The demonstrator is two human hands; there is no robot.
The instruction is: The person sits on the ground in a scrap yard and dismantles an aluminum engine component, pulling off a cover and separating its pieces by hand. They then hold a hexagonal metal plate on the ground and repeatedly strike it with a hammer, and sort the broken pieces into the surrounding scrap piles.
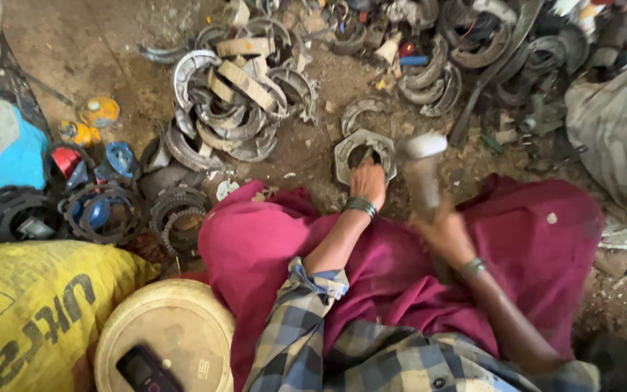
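Closest in, a maroon cloth (400, 261) over the lap, then the right hand (444, 232) clamped on a blurred hammer (422, 170), handle pointing away toward the dirt, head just right of the rusty hex-edged metal ring (364, 154) that the left hand (369, 181) pins flat, curved brake shoes (234, 101) piled beyond.

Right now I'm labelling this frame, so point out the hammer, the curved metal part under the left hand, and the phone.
hammer (425, 147), head view, on its pale blurred head.
curved metal part (345, 154), head view, on its left rim.
phone (145, 372), head view, on its dark body.
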